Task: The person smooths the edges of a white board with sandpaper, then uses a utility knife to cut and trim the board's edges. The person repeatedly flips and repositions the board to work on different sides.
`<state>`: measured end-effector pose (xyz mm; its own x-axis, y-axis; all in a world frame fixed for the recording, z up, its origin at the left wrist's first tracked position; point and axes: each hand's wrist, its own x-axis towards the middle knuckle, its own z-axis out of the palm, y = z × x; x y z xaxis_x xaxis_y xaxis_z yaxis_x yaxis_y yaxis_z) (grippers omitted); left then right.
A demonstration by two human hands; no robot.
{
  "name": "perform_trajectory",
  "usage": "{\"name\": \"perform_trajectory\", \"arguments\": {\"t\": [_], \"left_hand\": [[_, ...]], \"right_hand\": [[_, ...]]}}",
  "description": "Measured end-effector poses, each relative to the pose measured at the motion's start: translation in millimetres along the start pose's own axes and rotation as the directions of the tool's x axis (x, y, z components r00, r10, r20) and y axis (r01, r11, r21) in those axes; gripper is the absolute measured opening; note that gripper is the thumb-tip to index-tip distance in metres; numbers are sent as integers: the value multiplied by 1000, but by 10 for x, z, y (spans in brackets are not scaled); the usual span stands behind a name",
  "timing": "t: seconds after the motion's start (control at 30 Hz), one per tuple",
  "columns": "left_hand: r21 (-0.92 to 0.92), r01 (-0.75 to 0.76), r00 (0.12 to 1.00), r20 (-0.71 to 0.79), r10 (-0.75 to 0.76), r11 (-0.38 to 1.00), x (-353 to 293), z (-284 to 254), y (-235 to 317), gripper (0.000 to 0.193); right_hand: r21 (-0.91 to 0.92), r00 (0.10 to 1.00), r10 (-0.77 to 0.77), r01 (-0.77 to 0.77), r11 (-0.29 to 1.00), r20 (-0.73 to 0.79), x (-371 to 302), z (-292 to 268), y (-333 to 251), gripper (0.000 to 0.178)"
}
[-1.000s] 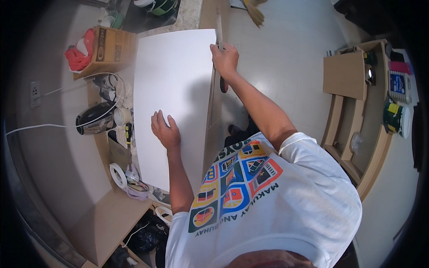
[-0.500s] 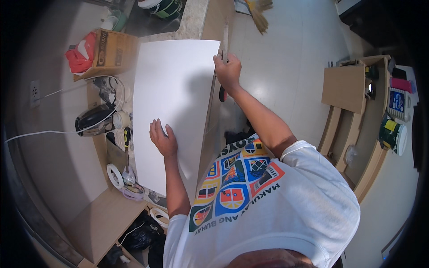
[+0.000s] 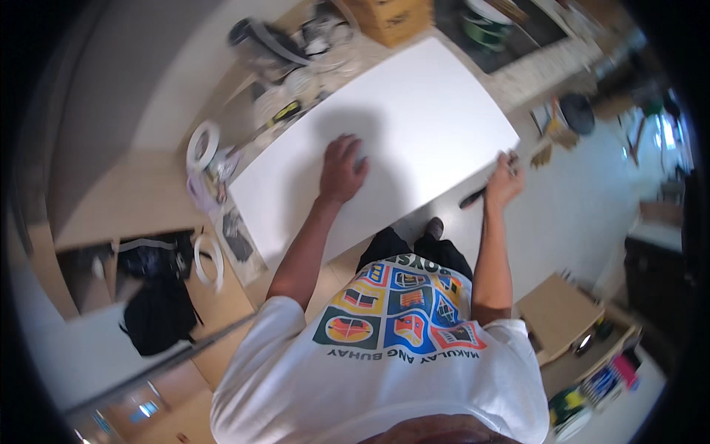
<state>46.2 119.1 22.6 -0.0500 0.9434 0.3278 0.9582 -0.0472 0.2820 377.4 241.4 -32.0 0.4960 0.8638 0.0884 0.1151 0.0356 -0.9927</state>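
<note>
A large white board (image 3: 436,96) lies slantwise across the counter in front of me. My left hand (image 3: 342,172) rests on its left half with the fingers stretched out, holding nothing. At the board's right corner, my right hand (image 3: 504,182) is closed around a black-handled tool (image 3: 472,198). The handle juts out below the fist on its left side; blur hides what kind of tool it is. I cannot tell whether the right fingertips touch the board's edge.
Beyond the board stand a cardboard box (image 3: 388,21) and a green-and-white bucket (image 3: 488,28). Tape rolls, including a white one (image 3: 202,146), and a yellow-and-black tool (image 3: 287,112) lie along its left side. A wooden cabinet piece (image 3: 560,314) with containers is at lower right.
My view has swung round, so the board now lies more crosswise. My left hand stays flat on it, and my right hand stays at its corner, with more of the black handle showing.
</note>
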Motion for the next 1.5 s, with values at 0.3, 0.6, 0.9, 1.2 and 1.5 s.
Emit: {"name": "perform_trajectory", "arguments": {"t": [0.3, 0.6, 0.9, 1.2, 1.5], "left_hand": [[-48, 182, 983, -10, -182, 982, -492, -260, 50, 42], [-109, 244, 969, 72, -237, 964, -1592, -785, 171, 49], [6, 629, 777, 12, -629, 777, -2571, -1115, -5, 61], [-589, 808, -32, -10, -999, -20, -3141, -1545, 117, 60], [-814, 563, -222, 16, -975, -141, -3339, -1119, 359, 37]], "right_hand": [[-381, 628, 39, 421, 823, 777, -972, 331, -1450, 42], [178, 21, -344, 825, 536, 939, -1805, 2243, -1777, 33], [411, -218, -631, 894, 176, 745, -2328, 3975, -1697, 38], [390, -355, -299, 919, 64, 886, -2677, 3898, -1422, 29], [247, -110, -237, 677, 693, 965, -2242, 2309, -1971, 23]]}}
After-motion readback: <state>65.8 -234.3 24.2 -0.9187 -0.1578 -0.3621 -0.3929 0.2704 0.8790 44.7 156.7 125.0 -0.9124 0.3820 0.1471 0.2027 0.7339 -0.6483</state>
